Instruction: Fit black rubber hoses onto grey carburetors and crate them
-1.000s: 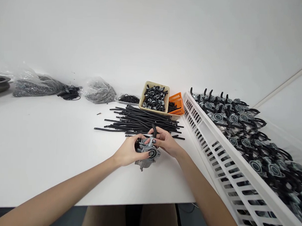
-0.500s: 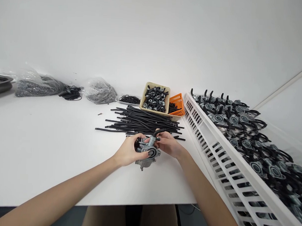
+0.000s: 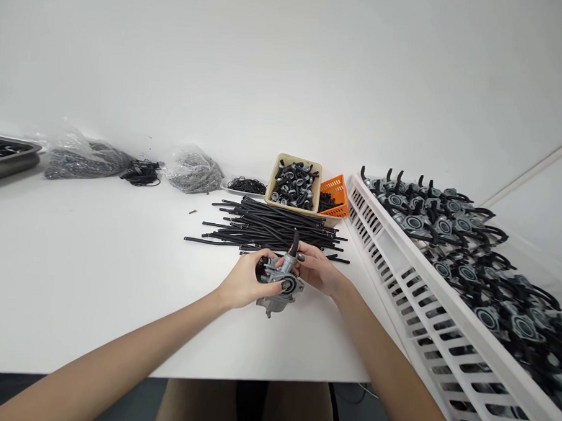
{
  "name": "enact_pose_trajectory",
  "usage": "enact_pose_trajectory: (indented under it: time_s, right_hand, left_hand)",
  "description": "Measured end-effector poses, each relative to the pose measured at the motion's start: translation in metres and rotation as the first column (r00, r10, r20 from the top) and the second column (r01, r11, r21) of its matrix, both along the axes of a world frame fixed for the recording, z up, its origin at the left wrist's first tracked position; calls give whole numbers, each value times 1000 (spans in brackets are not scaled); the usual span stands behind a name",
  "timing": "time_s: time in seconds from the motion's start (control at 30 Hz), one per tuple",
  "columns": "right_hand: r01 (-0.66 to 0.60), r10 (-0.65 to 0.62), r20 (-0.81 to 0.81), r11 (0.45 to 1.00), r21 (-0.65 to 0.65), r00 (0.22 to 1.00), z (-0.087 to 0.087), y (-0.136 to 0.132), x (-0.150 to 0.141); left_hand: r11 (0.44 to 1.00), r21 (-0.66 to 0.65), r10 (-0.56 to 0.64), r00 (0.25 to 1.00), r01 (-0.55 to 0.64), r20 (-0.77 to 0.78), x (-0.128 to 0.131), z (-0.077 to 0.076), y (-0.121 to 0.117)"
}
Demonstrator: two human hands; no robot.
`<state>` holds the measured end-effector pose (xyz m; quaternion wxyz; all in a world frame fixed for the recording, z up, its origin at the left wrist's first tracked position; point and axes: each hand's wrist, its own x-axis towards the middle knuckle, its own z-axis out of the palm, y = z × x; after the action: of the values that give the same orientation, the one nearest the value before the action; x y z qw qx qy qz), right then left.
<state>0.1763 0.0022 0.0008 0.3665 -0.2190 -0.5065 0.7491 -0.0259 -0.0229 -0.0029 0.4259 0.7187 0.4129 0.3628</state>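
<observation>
A silver metal carburetor (image 3: 277, 291) is held just above the white table, its round bore facing me. My left hand (image 3: 243, 282) grips its left side, with the thumb across the front by the bore. On top sits a cap (image 3: 288, 262) with a black rubber boot (image 3: 295, 242) pointing upward. My right hand (image 3: 319, 269) is closed on the right side of this cap, fingertips pinching it; some of those fingers are hidden behind the carburetor. Behind both hands lies a pile of black rubber hoses (image 3: 271, 225).
A cream bin (image 3: 268, 200) of caps with boots and an orange basket (image 3: 344, 201) of black parts stand at the back. A white slotted crate (image 3: 412, 284) full of carburetors is at the right. Plastic bags (image 3: 85, 161) of small parts and a metal tray (image 3: 12, 171) sit at left.
The black rubber boot has turned from pointing right to pointing upward, with my right fingers still at the cap. My left hand keeps its hold. The whole view has shifted slightly.
</observation>
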Motion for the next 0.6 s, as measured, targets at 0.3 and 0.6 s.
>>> enact_pose_trajectory:
  time_s: [0.3, 0.6]
  right_hand:
    - [15, -17, 90, 1000, 20, 996, 3, -3, -3]
    - [-14, 13, -29, 999, -49, 999, 1, 0, 1]
  left_hand:
    - [1000, -6, 3, 1000, -3, -26, 0, -2, 0]
    - [1000, 14, -8, 1000, 8, 7, -2, -2, 0]
